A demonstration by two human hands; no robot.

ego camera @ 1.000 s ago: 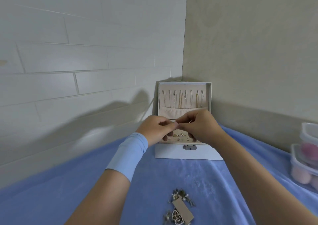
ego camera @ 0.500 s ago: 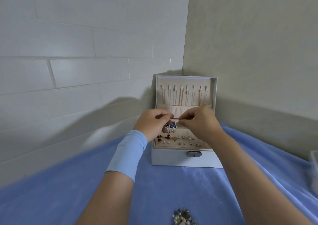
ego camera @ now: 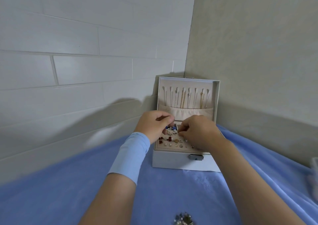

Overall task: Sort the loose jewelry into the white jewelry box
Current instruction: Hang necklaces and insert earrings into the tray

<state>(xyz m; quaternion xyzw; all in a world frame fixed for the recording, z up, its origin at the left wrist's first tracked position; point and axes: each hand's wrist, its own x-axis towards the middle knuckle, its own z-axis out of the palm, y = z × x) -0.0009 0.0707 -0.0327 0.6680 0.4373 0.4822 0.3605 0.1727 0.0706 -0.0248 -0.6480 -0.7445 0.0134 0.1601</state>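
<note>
Head view shows us the white jewelry box (ego camera: 185, 161) standing open in the corner on the blue cloth (ego camera: 68, 190). Its lid (ego camera: 216, 101) is up, with thin necklaces (ego camera: 185, 98) hanging inside. Both hands are over the earring tray (ego camera: 172, 148) at the top of the box. Our left hand (ego camera: 154, 124) has its fingers curled, thumb against finger, just above a small blue and white piece (ego camera: 170, 130). Our right hand (ego camera: 199, 132) is curled too, with its fingertips (ego camera: 183, 132) down at the tray. We cannot tell if either hand pinches an earring; it would be too small to see. The loose jewelry (ego camera: 184, 220) lies in a little pile near us, well apart from the box. We think a tiny stud could slip from the fingers and get lost among the others or on the cloth. A finger could also knock out earrings already set in the tray. The right hand hides the right part of the tray. The pile is cut off at the bottom edge. A blurred thing (ego camera: 314, 173) at the right edge is too unclear to name.
</note>
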